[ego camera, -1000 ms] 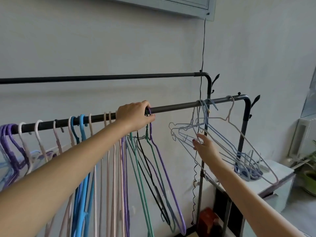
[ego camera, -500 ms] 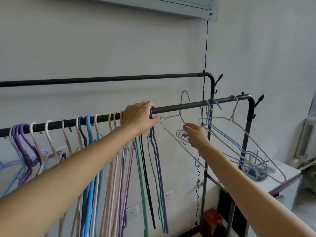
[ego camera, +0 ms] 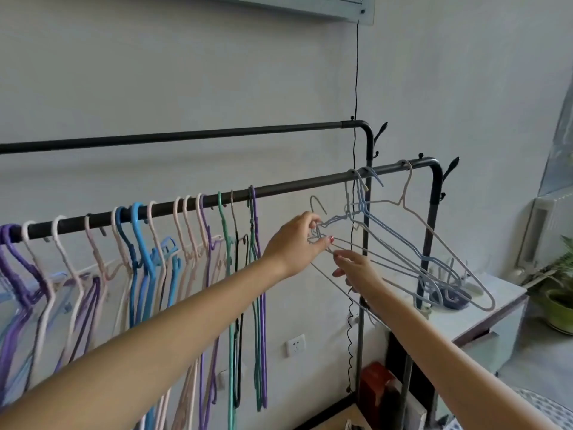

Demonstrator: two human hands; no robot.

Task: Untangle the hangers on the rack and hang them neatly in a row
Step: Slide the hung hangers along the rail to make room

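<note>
Leaving the rail point(ego camera: 294, 186), the left hand point(ego camera: 299, 243) now pinches the freed grey hanger point(ego camera: 322, 276) mid-frame, which the right hand point(ego camera: 356, 270) also holds, ready for rehanging.

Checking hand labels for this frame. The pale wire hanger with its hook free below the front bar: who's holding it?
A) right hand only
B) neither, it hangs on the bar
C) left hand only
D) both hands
D: the left hand pinches the pale wire hanger at its neck just under the free hook, and the right hand pinches its wire lower down; the hook sits below the front bar, not on it.
</note>
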